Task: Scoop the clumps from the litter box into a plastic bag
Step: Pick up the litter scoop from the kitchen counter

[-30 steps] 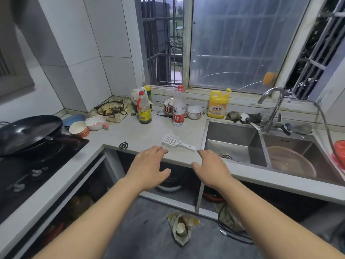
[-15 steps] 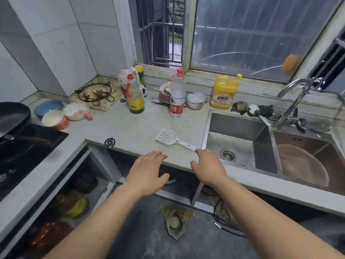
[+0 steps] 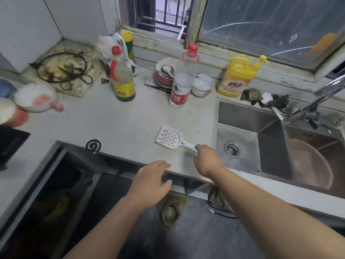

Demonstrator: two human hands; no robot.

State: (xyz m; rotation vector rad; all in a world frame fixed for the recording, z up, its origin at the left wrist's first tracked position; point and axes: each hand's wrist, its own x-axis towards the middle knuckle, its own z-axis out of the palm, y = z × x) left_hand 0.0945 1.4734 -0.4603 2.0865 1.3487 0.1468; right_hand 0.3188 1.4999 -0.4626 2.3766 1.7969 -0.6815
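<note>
We see a white slotted litter scoop lying flat on the grey counter, its handle pointing toward the sink and ending just beside the sink's left rim. Our right hand is at the end of that handle, back of the hand up, fingers bent down over the handle tip; the hand hides the contact, so we cannot tell whether the fingers actually close on it or only touch it. Our left hand hovers in front of the counter edge, palm down, fingers straight and slightly spread, thumb out to the side, holding nothing.

Behind the scoop stands a clear water bottle with a red cap and red label. To its left is a dark sauce bottle with a yellow label, and behind that a white plastic bag bunched against the tiled corner. A stack of pink plates and a small white bowl sit just beside the water bottle. A yellow detergent jug stands under the window, near the sink's back left corner. The left basin shows its drain; the right basin holds a pale round tub. A crumpled bag lies on the floor below the counter.
</note>
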